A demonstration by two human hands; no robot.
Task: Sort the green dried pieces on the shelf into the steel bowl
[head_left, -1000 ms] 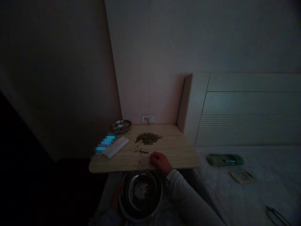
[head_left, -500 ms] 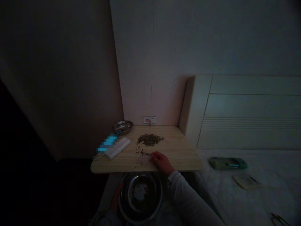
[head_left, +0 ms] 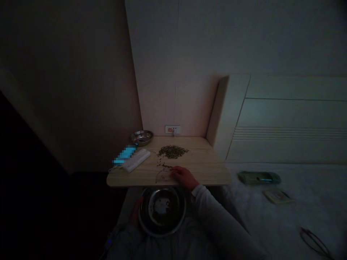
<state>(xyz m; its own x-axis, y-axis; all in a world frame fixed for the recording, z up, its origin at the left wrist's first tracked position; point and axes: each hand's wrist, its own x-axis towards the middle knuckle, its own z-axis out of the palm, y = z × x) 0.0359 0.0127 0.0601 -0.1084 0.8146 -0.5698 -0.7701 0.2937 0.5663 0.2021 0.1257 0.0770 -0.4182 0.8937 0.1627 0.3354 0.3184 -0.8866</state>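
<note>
Dim, pale walls surround a light wood-grain table with rounded corners. On it lies a loose pile of small, dark greenish-brown grains, dense in the middle and ragged at its edges, with a few strays nearer the front. Beside these strays, the right hand has its fingers drawn together on a thin, clear plastic piece. Below the table's front edge, a round, shiny metal bowl shows bright reflections and dark specks inside; the left hand touches its side, its finger closure too dark to tell. Any print on the flat, pale rectangular item on the white bed is unreadable.
</note>
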